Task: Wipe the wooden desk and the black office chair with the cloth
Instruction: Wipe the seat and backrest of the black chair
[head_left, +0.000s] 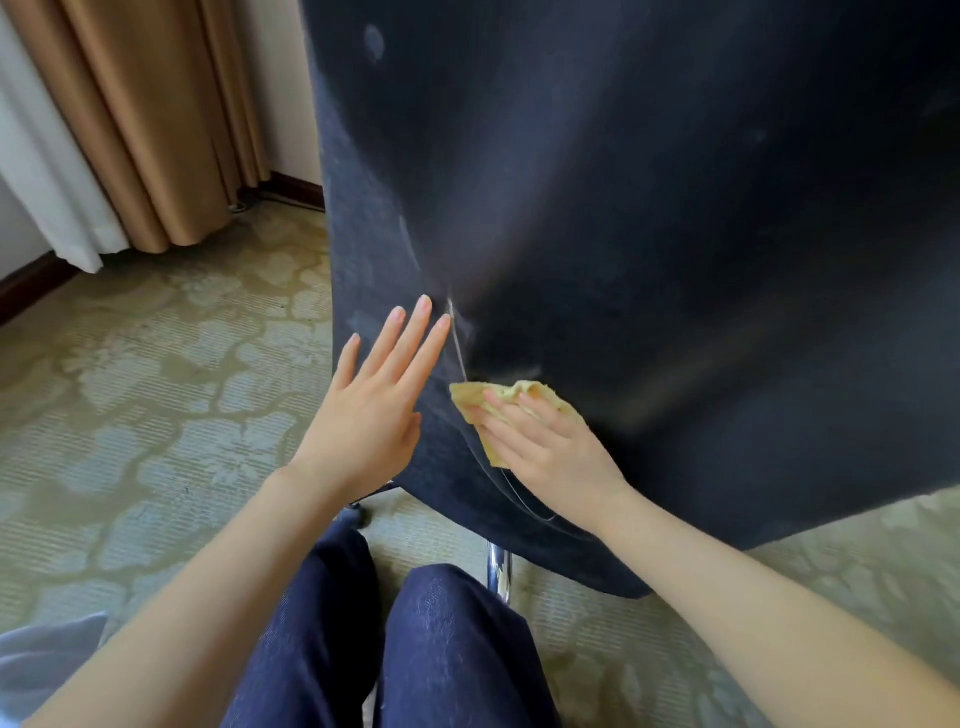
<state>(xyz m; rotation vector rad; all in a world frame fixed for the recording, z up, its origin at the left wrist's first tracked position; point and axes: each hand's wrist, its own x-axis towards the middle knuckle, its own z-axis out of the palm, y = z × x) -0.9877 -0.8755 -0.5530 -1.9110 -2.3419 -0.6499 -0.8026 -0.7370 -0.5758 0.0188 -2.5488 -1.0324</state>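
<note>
Chair (649, 218) stands ahead — left hand (374, 410) flat on its left side, right hand (545, 447) pressing cloth (511, 397) just beside; curtain (156, 119) behind, far left.

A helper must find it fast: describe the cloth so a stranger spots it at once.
The big black chair fills the upper right of the view. Low on it, near its left edge, the right hand presses the cloth flat against the fabric. It is small, crumpled and pale yellow, the only yellow thing on that dark surface.

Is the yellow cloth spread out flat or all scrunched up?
Scrunched up. The yellow cloth has a rumpled top edge and folds, bunched under the right hand pressing it on the black chair.
</note>
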